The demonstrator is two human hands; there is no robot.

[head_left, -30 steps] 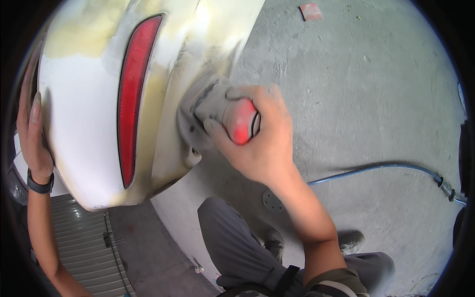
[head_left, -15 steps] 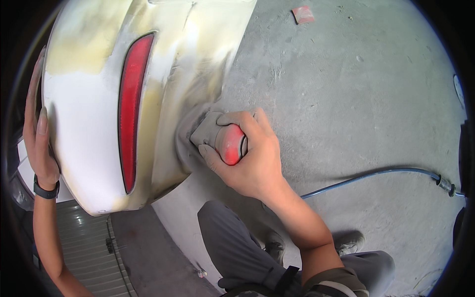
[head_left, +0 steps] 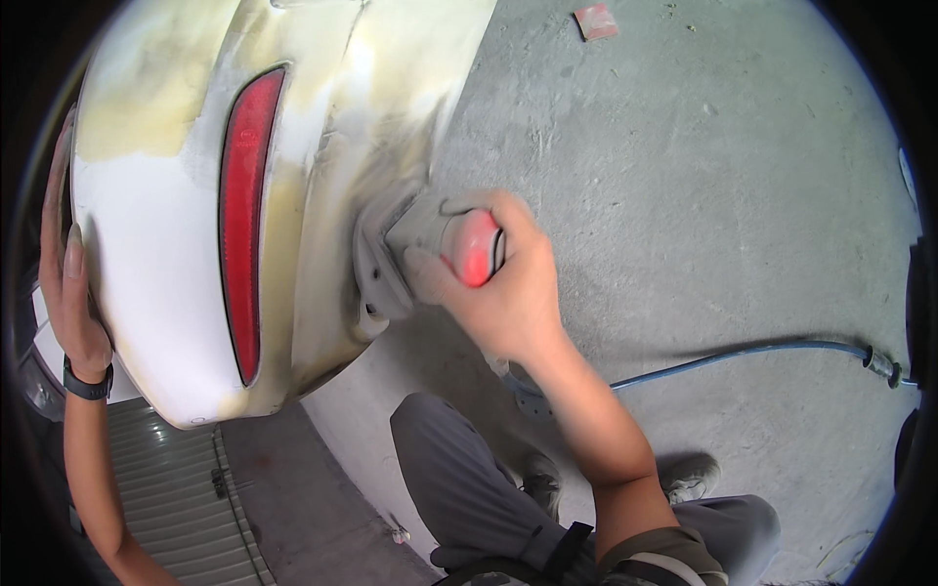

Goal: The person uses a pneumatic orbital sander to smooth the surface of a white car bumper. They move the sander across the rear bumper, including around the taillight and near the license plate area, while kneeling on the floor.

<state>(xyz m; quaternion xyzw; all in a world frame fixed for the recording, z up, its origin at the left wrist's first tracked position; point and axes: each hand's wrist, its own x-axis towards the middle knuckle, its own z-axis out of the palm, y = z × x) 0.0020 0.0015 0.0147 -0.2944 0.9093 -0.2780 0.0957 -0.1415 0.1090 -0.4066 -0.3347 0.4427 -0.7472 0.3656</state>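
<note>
From back here, I see my right hand [head_left: 515, 283] wrapped around a dusty gray sander with a round red top [head_left: 415, 234]. Left of that hand, its flat pad sits against the curved white and yellowish bumper [head_left: 147, 244]. My left hand [head_left: 74, 313] lies along the bumper's edge, fingers straight. A long red reflector [head_left: 247, 230] is between my hands.
</note>
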